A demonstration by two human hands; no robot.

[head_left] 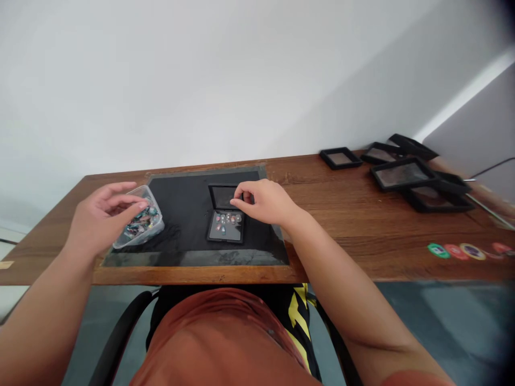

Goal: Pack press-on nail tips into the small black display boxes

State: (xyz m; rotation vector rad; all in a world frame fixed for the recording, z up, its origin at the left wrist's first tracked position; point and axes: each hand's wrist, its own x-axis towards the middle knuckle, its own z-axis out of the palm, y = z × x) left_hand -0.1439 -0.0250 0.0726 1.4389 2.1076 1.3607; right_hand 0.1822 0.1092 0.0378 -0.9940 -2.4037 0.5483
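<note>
My left hand (100, 212) hovers over the near left side of a clear plastic tub (159, 225), fingers stretched out and apart. Many small, shiny, multicoloured pieces (140, 222) fill the tub. In the middle of the dark mat lies a small black case (225, 236) with its lid raised. Several little gem-like pieces (228, 217) sit in its upper part, a few lower down on the left. My right hand (261, 201) is at the right side of the raised lid, thumb and forefinger curled together in a pinch. Whatever may be between those fingertips is too small to make out.
A black mat (177, 198) covers part of the wooden table (322, 225). Black framed cases (404, 174) are piled at the right, with a single one (341, 158) near the wall. Coloured round pieces (472, 252) lie along the front right edge.
</note>
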